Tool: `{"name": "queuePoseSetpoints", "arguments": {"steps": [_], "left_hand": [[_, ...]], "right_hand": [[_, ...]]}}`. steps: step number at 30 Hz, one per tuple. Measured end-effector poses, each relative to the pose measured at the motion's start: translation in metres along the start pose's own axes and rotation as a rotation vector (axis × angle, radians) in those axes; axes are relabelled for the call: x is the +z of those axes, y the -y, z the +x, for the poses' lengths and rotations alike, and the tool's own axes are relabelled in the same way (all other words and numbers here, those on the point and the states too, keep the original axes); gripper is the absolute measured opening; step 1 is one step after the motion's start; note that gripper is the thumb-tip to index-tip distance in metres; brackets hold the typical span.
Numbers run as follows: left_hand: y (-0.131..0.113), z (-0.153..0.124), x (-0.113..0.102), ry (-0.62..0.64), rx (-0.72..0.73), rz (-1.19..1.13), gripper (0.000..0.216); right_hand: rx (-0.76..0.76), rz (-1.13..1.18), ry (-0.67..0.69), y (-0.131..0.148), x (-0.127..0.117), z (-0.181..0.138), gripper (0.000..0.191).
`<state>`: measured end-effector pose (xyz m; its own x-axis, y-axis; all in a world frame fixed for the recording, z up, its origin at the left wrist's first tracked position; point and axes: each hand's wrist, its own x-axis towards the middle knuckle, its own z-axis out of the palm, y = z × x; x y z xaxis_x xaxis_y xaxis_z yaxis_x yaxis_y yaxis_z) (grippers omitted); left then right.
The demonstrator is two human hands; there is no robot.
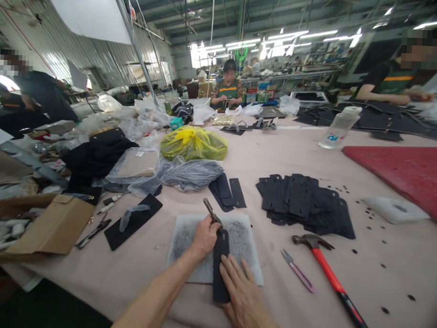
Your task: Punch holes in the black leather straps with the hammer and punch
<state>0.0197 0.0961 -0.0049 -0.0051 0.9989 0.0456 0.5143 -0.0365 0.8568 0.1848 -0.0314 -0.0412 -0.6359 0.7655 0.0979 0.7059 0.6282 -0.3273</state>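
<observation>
My left hand point(204, 236) is closed around a metal hand punch point(211, 211), whose worn shaft leans up and away to the left. The punch's lower end is by the far end of a black strip point(220, 269) with rounded corners; whether they touch is hard to tell. Flat on the strip's right side and near part lies my right hand point(241, 291), fingers stretched out. Under the strip is a whitish, dark-marked board point(181, 251). To the right rest a claw hammer point(326, 266) with a red and black handle and pink-handled thread snips point(298, 271).
Beyond the board are loose black strips point(238, 193) and a larger pile of black pieces point(296, 198). A yellow bag point(194, 143) sits farther back. At left stand a cardboard box point(55, 225) and a black panel point(132, 221). A person point(228, 90) sits across the table.
</observation>
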Motion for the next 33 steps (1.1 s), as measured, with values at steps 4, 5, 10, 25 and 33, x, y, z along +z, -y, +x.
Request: {"name": "queuePoseSetpoints", "arguments": {"steps": [4,5,10,25,33], "left_hand": [[0.001,0.008,-0.012,-0.075,-0.076,-0.197,0.013],[0.001,0.005,-0.016,-0.073,-0.056,-0.182,0.012],[-0.005,-0.024,-0.027,-0.052,0.017,-0.122,0.016],[0.009,-0.05,-0.021,0.09,0.043,-0.158,0.025],[0.014,-0.051,-0.013,0.097,0.04,-0.127,0.025]], "right_hand": [[-0.016,-0.047,-0.004,-0.004,0.0,-0.002,0.072],[-0.013,-0.05,-0.001,-0.004,-0.001,0.0,0.073],[0.053,-0.01,0.044,-0.014,-0.023,0.036,0.069],[0.159,0.099,0.002,-0.043,-0.037,0.058,0.056],[0.204,0.195,-0.134,-0.044,-0.031,0.059,0.065]]}}
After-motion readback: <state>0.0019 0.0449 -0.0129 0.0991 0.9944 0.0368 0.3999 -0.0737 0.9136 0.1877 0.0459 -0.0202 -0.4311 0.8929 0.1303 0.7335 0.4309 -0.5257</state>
